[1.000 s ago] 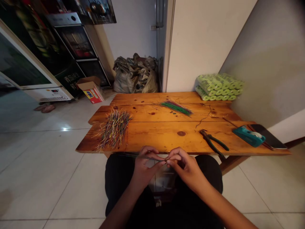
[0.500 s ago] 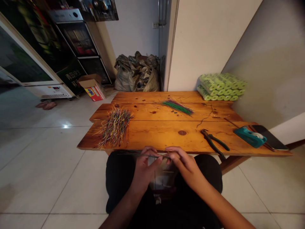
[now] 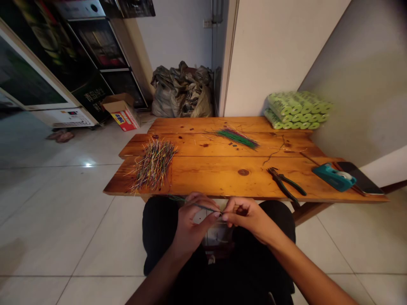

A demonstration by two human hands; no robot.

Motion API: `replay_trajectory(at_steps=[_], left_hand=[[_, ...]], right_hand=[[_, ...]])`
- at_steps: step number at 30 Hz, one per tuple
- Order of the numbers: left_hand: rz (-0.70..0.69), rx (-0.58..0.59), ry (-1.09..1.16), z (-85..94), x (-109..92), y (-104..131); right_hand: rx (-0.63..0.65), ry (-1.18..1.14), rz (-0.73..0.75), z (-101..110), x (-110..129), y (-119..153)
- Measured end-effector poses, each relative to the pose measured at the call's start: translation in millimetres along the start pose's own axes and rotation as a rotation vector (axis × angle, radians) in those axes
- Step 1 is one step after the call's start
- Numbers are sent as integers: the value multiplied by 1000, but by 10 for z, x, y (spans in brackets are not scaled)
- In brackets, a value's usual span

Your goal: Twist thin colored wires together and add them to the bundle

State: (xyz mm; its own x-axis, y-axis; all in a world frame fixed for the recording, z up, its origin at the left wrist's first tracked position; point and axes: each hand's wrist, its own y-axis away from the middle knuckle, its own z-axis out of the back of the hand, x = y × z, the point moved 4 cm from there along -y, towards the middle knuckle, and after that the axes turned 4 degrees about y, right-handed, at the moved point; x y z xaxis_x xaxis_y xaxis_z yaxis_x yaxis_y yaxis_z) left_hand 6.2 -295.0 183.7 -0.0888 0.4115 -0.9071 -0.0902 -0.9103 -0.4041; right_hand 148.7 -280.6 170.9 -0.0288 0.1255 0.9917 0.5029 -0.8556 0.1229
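Just off the table's near edge, over my lap, my left hand (image 3: 192, 220) is closed in a pinch on a few thin dark green wires (image 3: 178, 198). The strands run out to the left past its fingers. At their right end the fingertips of my right hand (image 3: 246, 215) are pinched together, almost touching my left thumb. What exactly sits between the right fingertips is tiny and partly hidden. Ahead on the table lies a bundle of green and purplish wires (image 3: 238, 138). A heap of mixed-colour wire pieces (image 3: 154, 165) is at the left.
Pliers (image 3: 284, 184) rest right of my hands on the wooden table (image 3: 206, 173). Farther right are a teal tape dispenser (image 3: 333, 177) and a dark phone (image 3: 362, 178). Green-wrapped rolls (image 3: 295, 111) stand at the back right. Beyond the table are bags (image 3: 181, 93) and an open carton (image 3: 122, 112).
My right hand has curled its fingers in more and pinches the wire end closer to my left thumb. The view has tilted slightly; things on the table stay put.
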Motion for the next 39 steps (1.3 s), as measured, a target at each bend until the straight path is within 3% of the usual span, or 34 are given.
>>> replay_trajectory(at_steps=[3, 8, 10, 12, 18, 21, 24, 28, 32, 34, 37, 39], left_hand=[[4, -13, 14, -7, -36, 2], [11, -75, -4, -14, -74, 0], [-10, -101, -19, -6, -85, -1], [-27, -115, -63, 13, -94, -5], [-116, -107, -286, 88, -143, -21], [-143, -126, -283, 94, -154, -10], [-98, -169, -172, 65, -130, 13], [97, -255, 166, -18, -20, 52], [392, -239, 481, -141, 145, 86], [375, -240, 434, -121, 151, 75], [164, -183, 93, -24, 27, 17], [33, -90, -138, 12, -86, -16]], right_hand=[[-61, 236, 155, 10, 148, 24], [-192, 916, 600, -52, 395, 152], [-237, 1051, 666, -78, 401, 186], [-258, 993, 635, -74, 374, 184], [-209, 378, 353, -56, 250, 90], [-242, 246, 320, -92, 237, 97], [-306, 308, 378, -130, 244, 143], [-424, 669, 586, -122, 235, 233], [-333, 888, 841, -131, 204, 267], [-347, 787, 756, -81, 215, 218], [-336, 444, 406, 2, 201, 89], [-260, 223, 213, 10, 169, 29]])
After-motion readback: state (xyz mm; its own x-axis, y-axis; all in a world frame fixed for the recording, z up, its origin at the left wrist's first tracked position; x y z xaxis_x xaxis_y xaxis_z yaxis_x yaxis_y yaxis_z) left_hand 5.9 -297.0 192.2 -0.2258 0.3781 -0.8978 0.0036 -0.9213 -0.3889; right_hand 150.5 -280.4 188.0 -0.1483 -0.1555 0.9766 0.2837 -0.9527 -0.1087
